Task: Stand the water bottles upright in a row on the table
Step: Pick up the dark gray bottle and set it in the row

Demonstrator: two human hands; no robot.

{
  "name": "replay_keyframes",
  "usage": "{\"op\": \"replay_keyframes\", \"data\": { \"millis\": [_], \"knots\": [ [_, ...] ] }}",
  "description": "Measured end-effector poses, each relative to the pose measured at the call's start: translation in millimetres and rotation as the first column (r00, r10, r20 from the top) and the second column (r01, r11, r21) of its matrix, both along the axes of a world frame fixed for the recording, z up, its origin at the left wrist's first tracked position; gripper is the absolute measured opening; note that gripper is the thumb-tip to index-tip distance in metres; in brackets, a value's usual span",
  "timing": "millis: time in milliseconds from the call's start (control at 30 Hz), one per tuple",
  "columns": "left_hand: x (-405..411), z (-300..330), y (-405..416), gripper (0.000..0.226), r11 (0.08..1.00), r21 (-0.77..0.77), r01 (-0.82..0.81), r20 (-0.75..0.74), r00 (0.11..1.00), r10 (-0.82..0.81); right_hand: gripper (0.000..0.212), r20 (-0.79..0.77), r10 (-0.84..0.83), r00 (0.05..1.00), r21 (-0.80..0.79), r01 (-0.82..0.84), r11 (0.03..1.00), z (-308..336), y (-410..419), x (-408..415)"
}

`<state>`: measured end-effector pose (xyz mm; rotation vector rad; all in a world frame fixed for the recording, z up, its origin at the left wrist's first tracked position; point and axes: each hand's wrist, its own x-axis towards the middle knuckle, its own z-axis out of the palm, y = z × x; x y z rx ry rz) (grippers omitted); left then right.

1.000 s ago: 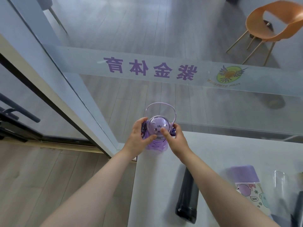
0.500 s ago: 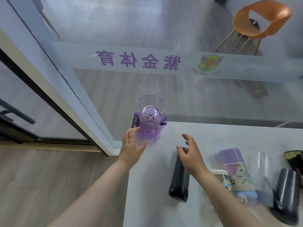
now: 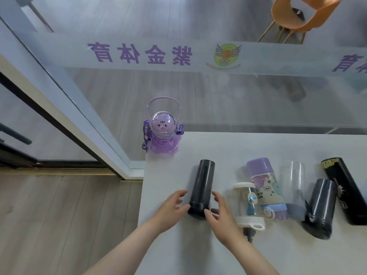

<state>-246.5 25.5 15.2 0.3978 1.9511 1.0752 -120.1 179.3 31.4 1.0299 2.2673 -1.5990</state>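
You had one bottle done: the purple bottle (image 3: pixel 163 133) stood upright at the table's (image 3: pixel 258 147) far left corner. Five others lay on their sides further right, plus the black bottle (image 3: pixel 200 188) between your hands. Half a second earlier your hands were just leaving the purple one; now your left hand (image 3: pixel 171 208) and right hand (image 3: pixel 220 213) flanked the black bottle's near end, fingers spread and loosely curled, barely touching it, not gripping.

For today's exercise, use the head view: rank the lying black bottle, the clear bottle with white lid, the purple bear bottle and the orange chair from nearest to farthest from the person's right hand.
1. Black bottle, lying beside the right hand, on its left.
2. Clear bottle with white lid, lying just to its right.
3. Purple bear bottle, upright at the table's far left corner.
4. Orange chair, beyond the glass.
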Motion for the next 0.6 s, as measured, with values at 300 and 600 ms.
{"op": "replay_keyframes", "data": {
  "millis": [300, 600],
  "knots": [
    [45, 5, 15, 0.049, 0.978, 0.082, -0.191, 0.150, 0.973, 0.177, 0.072, 0.034, 0.125, 0.992, -0.124, -0.120, 0.985, -3, -2, 19],
    [77, 26, 25, 0.040, 0.954, 0.150, -0.258, 0.027, 0.966, 0.257, 0.059, -0.061, 0.114, 0.992, -0.081, -0.118, 0.990, 14, 17, 44]
  ]
}}
